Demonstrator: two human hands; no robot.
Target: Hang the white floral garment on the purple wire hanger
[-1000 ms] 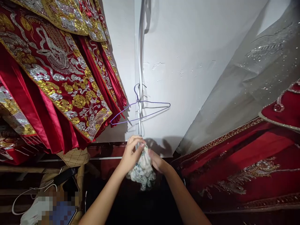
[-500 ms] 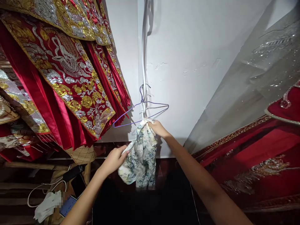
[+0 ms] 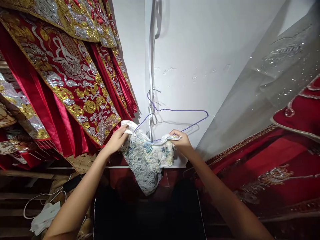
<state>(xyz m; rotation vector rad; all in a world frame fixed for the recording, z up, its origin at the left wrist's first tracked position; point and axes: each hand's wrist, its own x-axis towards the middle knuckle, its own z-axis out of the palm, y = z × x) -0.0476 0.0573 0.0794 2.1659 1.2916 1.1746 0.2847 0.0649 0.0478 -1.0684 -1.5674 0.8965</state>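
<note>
A floral garment (image 3: 150, 160), pale with blue-green and yellowish print, hangs stretched between my two hands. My left hand (image 3: 118, 138) is closed on its upper left part, beside the left end of a purple wire hanger (image 3: 182, 110). That end of the hanger is partly covered by the cloth. On the other side, my right hand (image 3: 182, 141) pinches the garment's upper right edge, just below the hanger's bottom bar. The hanger's right end sticks out bare, and its hook is at a white vertical strap or pole (image 3: 151, 66).
Red costumes with gold and silver sequins (image 3: 75, 73) hang at the left. A sheer, sparkly white fabric (image 3: 272, 83) and red beaded cloth (image 3: 275, 160) are at the right. Lower left, a white cable (image 3: 25, 210) and crumpled white tissue (image 3: 45, 218) lie on wooden furniture.
The bunched garment has been spread wide between both hands and lifted to the hanger. The hanger has shifted and tilted, its left end now at the cloth. Both hands moved apart.
</note>
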